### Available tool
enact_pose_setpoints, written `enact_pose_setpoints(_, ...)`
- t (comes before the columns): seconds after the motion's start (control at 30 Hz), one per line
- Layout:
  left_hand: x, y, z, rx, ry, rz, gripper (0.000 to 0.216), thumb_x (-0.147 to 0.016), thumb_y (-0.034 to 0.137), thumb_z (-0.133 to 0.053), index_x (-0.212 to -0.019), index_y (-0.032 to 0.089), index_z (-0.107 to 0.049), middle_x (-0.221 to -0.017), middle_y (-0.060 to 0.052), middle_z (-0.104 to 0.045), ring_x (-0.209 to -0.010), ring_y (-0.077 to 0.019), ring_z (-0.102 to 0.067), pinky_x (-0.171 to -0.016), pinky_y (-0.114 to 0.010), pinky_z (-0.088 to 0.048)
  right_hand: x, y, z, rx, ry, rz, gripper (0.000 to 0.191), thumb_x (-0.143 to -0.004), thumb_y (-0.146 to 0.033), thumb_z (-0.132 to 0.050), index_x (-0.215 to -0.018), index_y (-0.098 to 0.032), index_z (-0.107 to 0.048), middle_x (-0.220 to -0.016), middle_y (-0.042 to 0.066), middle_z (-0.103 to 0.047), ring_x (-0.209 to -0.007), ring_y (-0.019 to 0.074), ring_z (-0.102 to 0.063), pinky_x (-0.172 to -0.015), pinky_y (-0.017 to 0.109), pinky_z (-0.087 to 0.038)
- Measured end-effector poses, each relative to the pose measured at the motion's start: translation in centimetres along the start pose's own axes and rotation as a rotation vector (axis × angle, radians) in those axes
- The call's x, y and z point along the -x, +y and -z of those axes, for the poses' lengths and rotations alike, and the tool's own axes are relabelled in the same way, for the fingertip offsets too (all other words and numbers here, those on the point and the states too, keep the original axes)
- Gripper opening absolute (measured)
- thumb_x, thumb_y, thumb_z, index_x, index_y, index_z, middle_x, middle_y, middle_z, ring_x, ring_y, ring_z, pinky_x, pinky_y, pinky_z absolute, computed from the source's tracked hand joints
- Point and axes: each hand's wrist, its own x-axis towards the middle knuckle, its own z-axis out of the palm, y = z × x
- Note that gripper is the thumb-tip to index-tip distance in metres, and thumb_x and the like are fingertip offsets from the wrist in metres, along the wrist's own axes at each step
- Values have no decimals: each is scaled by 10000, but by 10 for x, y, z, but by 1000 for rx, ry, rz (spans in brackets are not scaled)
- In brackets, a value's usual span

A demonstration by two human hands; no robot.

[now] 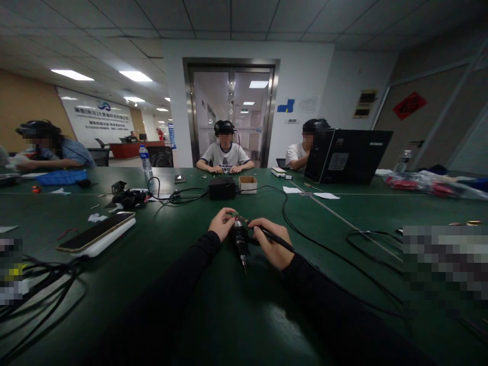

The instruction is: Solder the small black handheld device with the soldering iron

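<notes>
My left hand is closed in a pinch at a small green circuit board, which its fingers partly hide. In my right hand is a slim black soldering iron, gripped like a pen and angled with its front end towards the board. Its exact tip is too small to make out. Between the hands a black tool with a silver collar lies on the green table, its thin metal point facing me. I cannot tell whether it touches the board.
Beyond my hands stand a black box and a small open carton. Black cables cross the right side. A phone rests on a white block at left. Other people sit around the table, one behind a black computer case.
</notes>
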Motion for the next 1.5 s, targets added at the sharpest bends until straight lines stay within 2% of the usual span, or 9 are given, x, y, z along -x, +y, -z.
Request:
enact_pose_setpoints(0.53,5,8,0,2,0,-13,250,-739,195,-590,-989,190,-588,-800,-20,-679,-704,-139,-626,-603,-219,-470,1,2,-2,12,-42,5,202,-883,-233,-465,-877,-205,-666,-770,21,-699,-687,144,-642,-649,230,-473)
enact_pose_setpoints(0.8,2,4,0,19,-4,-14,235,-753,177,-580,-987,179,-573,-815,-32,-691,-732,-142,-638,-656,-238,-484,0,-2,0,11,-5,-6,211,-865,-235,-461,-838,-196,-666,-712,17,-680,-641,139,-625,-617,225,-460)
enact_pose_setpoints(1.33,3,4,1,52,-10,30,239,-748,207,-606,-984,173,-583,-798,-33,-691,-700,-135,-635,-594,-211,-461,0,-1,-2,6,-8,-25,207,-864,-229,-466,-855,-206,-671,-732,13,-687,-652,140,-629,-632,227,-471)
enact_pose_setpoints(1.5,-2,-3,0,24,4,73,216,-742,212,-617,-953,172,-596,-673,8,-650,-599,-109,-584,-517,-182,-406,-1,1,0,21,27,-39,197,-859,-240,-474,-839,-211,-668,-697,6,-674,-634,140,-624,-601,220,-461)
